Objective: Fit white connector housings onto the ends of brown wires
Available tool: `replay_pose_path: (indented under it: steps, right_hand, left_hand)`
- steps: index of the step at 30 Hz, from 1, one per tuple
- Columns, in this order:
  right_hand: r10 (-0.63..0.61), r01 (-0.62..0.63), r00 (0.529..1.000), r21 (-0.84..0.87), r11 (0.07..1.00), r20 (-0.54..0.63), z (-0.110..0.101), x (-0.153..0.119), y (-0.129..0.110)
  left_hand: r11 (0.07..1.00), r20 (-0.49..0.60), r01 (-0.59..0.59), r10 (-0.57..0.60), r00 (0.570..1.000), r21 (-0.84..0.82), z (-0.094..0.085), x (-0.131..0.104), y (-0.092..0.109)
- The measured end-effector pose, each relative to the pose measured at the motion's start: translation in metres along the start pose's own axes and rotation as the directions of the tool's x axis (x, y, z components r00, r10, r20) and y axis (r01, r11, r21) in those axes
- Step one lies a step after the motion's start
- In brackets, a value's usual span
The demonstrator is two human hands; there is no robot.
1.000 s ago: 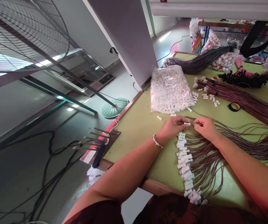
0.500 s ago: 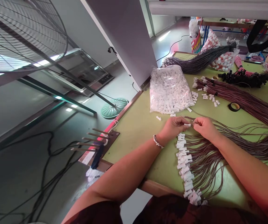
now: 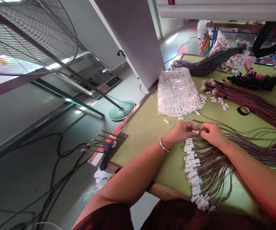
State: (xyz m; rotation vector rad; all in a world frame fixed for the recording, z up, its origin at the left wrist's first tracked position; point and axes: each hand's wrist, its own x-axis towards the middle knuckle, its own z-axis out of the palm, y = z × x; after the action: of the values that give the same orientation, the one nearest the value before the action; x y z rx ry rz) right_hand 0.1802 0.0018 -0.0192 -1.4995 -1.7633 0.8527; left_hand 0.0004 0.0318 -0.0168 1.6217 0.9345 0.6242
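My left hand (image 3: 184, 131) pinches a small white plastic connector (image 3: 195, 132) between thumb and fingers. Close on its right, my right hand (image 3: 211, 132) is closed on the end of a thin brown wire, mostly covered by the fingertips. Below both hands, a column of white connectors (image 3: 192, 169) fitted on brown wires (image 3: 216, 169) runs down toward my body. More loose brown wires (image 3: 253, 143) stretch off to the right. Beyond my hands lies a clear bag of white connectors (image 3: 178, 92).
Loose connectors (image 3: 220, 101), a black tape roll (image 3: 243, 110) and a bundle of dark red wires (image 3: 250, 102) lie at the right. Black wires (image 3: 207, 62) lie farther back. A rack of pegs (image 3: 115, 143) is fixed at the table's left edge; a fan (image 3: 32, 38) stands beyond.
The view has shifted a little, so everything sits slightly farther right. Both hands stay close together, still holding the connector and wire.
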Motion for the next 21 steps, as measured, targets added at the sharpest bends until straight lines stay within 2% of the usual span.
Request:
replay_pose_path:
  steps: [2,3,5,6,7,8,9,10,11,12,17,19,21]
  right_hand:
    - [0.013,-0.012,1.000,0.097,0.995,-0.008,-0.002,0.001,0.001]
    - [0.032,-0.029,0.999,0.167,0.986,-0.014,-0.002,0.002,0.002]
    - [0.087,-0.083,0.996,0.303,0.949,0.000,-0.003,0.003,0.002]
    - [0.117,-0.115,0.993,0.353,0.929,0.014,-0.003,0.003,0.002]
    - [0.146,-0.144,0.989,0.383,0.912,0.024,-0.003,0.004,0.002]
    - [0.170,-0.166,0.985,0.399,0.902,0.026,-0.003,0.004,0.001]
    - [0.183,-0.176,0.983,0.405,0.897,0.022,-0.003,0.003,0.000]
    - [0.187,-0.176,0.982,0.407,0.897,0.014,-0.003,0.003,0.000]
    - [0.185,-0.171,0.983,0.409,0.897,0.004,-0.003,0.003,-0.001]
    - [0.183,-0.166,0.983,0.411,0.896,-0.001,-0.003,0.003,-0.001]
    - [0.146,-0.122,0.988,0.323,0.938,-0.049,0.000,0.002,0.001]
    - [0.092,-0.068,0.992,0.252,0.965,-0.083,0.002,0.002,0.001]
    - [0.062,-0.038,0.992,0.209,0.977,-0.113,0.002,0.002,-0.001]
  left_hand:
    - [0.990,0.154,-0.087,0.070,0.986,0.111,-0.012,-0.005,0.007]
    - [0.978,0.257,-0.147,0.106,0.961,0.147,-0.018,-0.008,0.011]
    - [0.948,0.438,-0.266,0.168,0.883,0.174,-0.028,-0.012,0.017]
    - [0.933,0.464,-0.305,0.187,0.866,0.193,-0.033,-0.013,0.018]
    - [0.916,0.415,-0.319,0.199,0.888,0.244,-0.036,-0.013,0.018]
    - [0.894,0.290,-0.301,0.207,0.934,0.332,-0.039,-0.011,0.016]
    - [0.864,0.110,-0.246,0.220,0.969,0.440,-0.041,-0.009,0.013]
    - [0.826,-0.072,-0.165,0.240,0.968,0.540,-0.043,-0.005,0.009]
    - [0.785,-0.206,-0.083,0.261,0.943,0.614,-0.044,-0.001,0.004]
    - [0.746,-0.267,-0.032,0.278,0.923,0.665,-0.045,0.003,-0.002]
    - [0.648,-0.183,-0.045,0.280,0.942,0.760,-0.044,0.013,-0.017]
    - [0.632,-0.191,-0.048,0.305,0.933,0.774,-0.043,0.012,-0.014]
    - [0.663,-0.249,-0.048,0.346,0.905,0.747,-0.043,0.008,-0.008]
